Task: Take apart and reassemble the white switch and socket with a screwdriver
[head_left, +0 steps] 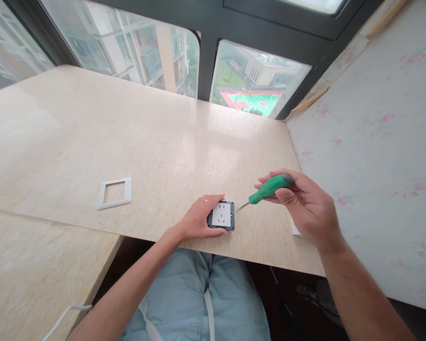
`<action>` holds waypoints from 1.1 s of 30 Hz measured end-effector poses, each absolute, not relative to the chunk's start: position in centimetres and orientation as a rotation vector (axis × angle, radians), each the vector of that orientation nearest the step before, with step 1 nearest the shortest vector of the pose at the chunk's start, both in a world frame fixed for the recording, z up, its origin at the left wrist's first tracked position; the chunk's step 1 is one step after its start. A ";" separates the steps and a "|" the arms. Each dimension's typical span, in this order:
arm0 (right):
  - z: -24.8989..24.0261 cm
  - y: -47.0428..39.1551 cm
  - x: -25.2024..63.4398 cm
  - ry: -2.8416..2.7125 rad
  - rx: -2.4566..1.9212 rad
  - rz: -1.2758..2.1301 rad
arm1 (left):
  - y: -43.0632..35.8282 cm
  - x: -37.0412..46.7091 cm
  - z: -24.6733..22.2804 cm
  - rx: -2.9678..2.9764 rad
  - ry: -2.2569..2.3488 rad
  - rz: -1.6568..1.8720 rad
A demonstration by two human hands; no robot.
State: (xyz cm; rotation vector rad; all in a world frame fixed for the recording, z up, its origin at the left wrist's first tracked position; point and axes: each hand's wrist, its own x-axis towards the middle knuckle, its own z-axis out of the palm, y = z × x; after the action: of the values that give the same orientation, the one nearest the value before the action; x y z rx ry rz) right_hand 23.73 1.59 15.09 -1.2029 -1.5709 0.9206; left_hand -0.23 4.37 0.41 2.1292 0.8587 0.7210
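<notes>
A wall socket (221,214) with a white face and a dark grey frame lies face up near the front edge of the marble-look counter. My left hand (201,219) grips it from the left, thumb and fingers on its near and far sides. In my right hand (301,201) is a green-handled screwdriver (270,188), held between thumb and fingers. Its metal shaft slopes down to the left, and the tip meets the screw spot on the socket's right side. A white rectangular cover frame (114,193) lies apart on the counter to the left.
The counter (163,137) runs back to dark-framed windows. On the right stands a floral-papered wall (383,156). A white object (295,227) is partly hidden behind my right hand. At the lower left lies a white cable (66,313). My legs are below the counter's front edge.
</notes>
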 end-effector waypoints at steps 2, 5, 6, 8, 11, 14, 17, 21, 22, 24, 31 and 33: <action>14.9 1.7 23.6 -1.577 -1.192 0.937 | 4.4 -0.2 0.5 2.131 0.859 0.713; 14.7 1.9 23.5 -1.576 -1.189 0.948 | 4.4 -0.2 0.6 2.134 0.862 0.706; 14.7 1.9 23.5 -1.577 -1.189 0.951 | 4.4 -0.2 0.6 2.134 0.863 0.706; 14.6 1.9 23.5 -1.582 -1.190 0.956 | 4.4 -0.2 0.6 2.135 0.863 0.707; 14.4 2.0 23.6 -1.589 -1.191 0.959 | 4.4 -0.2 0.5 2.140 0.861 0.706; 14.4 2.0 23.7 -1.605 -1.188 0.964 | 4.4 -0.2 0.4 2.147 0.860 0.707; 14.5 1.8 23.7 -1.640 -1.185 0.955 | 4.4 -0.2 0.3 2.150 0.861 0.713; 14.7 1.5 23.8 -1.732 -1.186 0.913 | 4.4 -0.3 0.3 2.152 0.862 0.706; 14.8 1.5 23.8 -1.759 -1.186 0.901 | 4.4 -0.3 0.4 2.152 0.862 0.705; 14.9 1.3 24.0 -1.810 -1.185 0.883 | 4.4 -0.2 0.4 2.148 0.865 0.703; 15.0 1.3 24.2 -1.831 -1.171 0.868 | 4.4 -0.1 0.5 2.150 0.871 0.702; 15.1 1.4 24.2 -1.788 -1.170 0.858 | 4.4 -0.2 0.5 2.150 0.869 0.702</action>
State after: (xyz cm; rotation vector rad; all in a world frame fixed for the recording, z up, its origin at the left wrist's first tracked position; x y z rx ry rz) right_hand 24.24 1.40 15.06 -1.1700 -1.7884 0.8582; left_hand -0.16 4.37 0.53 2.1497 0.8686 0.7017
